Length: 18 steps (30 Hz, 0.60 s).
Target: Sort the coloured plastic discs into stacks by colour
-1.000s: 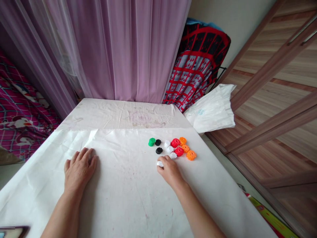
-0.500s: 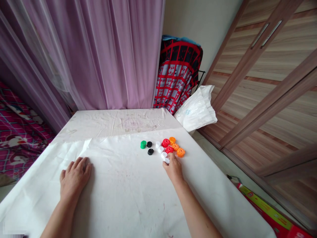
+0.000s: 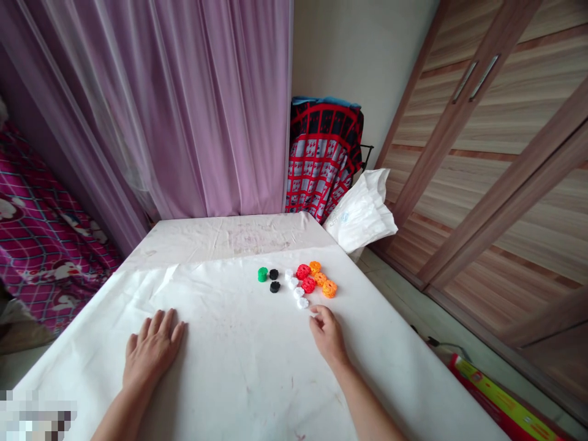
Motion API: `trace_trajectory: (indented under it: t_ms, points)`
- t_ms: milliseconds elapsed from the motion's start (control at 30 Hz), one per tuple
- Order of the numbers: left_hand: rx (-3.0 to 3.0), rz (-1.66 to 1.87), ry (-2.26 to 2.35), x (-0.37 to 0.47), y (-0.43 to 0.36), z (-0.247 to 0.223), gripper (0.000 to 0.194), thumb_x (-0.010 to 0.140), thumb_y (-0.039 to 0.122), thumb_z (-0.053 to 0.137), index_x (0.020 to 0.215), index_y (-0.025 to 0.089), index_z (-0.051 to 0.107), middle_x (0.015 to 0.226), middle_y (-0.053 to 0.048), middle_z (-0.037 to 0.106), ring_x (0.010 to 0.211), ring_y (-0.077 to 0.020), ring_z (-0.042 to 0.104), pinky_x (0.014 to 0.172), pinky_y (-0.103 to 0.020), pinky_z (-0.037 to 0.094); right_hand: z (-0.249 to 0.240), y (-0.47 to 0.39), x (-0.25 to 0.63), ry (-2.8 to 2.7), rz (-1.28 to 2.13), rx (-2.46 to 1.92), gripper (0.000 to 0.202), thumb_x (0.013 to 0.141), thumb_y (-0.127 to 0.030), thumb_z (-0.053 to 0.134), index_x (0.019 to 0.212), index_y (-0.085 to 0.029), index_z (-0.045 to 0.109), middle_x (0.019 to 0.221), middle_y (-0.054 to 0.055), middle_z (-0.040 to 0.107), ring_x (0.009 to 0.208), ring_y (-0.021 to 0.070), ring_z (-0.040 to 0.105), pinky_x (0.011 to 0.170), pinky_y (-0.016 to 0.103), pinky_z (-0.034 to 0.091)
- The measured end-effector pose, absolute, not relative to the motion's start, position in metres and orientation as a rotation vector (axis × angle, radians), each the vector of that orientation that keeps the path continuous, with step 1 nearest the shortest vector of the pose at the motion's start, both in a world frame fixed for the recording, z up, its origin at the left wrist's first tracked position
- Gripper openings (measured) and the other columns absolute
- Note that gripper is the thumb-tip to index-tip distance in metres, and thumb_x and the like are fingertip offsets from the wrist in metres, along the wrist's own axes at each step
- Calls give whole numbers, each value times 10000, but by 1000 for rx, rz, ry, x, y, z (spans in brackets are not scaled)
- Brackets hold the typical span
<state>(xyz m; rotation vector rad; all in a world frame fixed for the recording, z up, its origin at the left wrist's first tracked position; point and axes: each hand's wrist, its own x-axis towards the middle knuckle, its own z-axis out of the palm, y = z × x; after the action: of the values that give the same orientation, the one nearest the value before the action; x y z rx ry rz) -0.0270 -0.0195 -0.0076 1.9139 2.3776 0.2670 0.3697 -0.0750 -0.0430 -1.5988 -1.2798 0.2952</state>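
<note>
My left hand (image 3: 154,349) lies flat on the white-covered table with its fingers spread, touching only the cloth. My right hand (image 3: 327,334) is just in front of the nearest white notched disc (image 3: 302,302), thumb and forefinger bent but apart, with nothing visible between them. Several white discs (image 3: 293,283) form a slanting row. Behind and to the right of it are two red stacks of discs (image 3: 308,284) and three orange ones (image 3: 329,289). Left of the row are two black pieces (image 3: 274,286) and a green stack (image 3: 262,274).
The table (image 3: 229,367) has a wrinkled white cover. A white bag (image 3: 361,214) hangs by its far right corner. Purple curtains (image 3: 220,110) are behind it, a wooden wardrobe (image 3: 487,153) stands to the right, and a red and yellow box (image 3: 500,392) lies low on the right.
My right hand has let go of the nearest white disc and drawn back from it. That disc stays at the near end of the row. The view has shifted slightly.
</note>
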Motion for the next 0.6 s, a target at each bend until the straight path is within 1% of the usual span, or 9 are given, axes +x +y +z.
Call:
trace_trajectory:
  t_ms: [167,300,400,500,533,600]
  points:
    - [2050,275,2349,-14,-56,-13,633,941,501,273,1459,184,451,1553,-101,417,1452,-306,316,1161,-527,244,-37,-77,363,-1366,365,-1561,195,735,-332,484,802,-215,626,791,51,704,643,174,619,670,305,522]
    - [2200,349,2267,-4,-74,-21,566,928,449,324,1383,196,548,1488,-84,510,1399,-287,412,1144,-495,309,-34,-79,371,-1428,556,-1476,201,762,-386,521,758,-218,631,728,40,695,623,173,607,631,288,516]
    - [2288,373,2159,1,-72,-27,563,924,449,318,1339,185,593,1452,-71,549,1366,-283,463,1140,-475,343,-28,-71,401,-1349,627,-1402,280,776,-474,575,758,-206,652,690,33,684,630,177,620,623,275,518]
    - [2364,455,2069,5,-58,-33,566,914,475,330,1291,182,633,1404,-67,595,1334,-280,503,1135,-448,377,-18,-46,446,-1005,485,-1441,407,766,-588,591,791,-189,668,676,43,683,643,188,636,623,282,520]
    - [2390,496,2040,7,-52,-36,562,908,487,342,1273,185,645,1386,-67,611,1327,-278,512,1133,-436,387,-14,-35,460,-931,466,-1434,438,753,-615,590,798,-186,668,704,56,695,678,197,651,650,290,529]
    - [2431,573,1993,10,-40,-40,558,901,505,361,1251,188,659,1362,-72,629,1315,-276,525,1129,-424,401,-8,-8,484,-825,490,-1414,514,691,-678,601,790,-179,670,825,104,725,768,223,678,683,312,548]
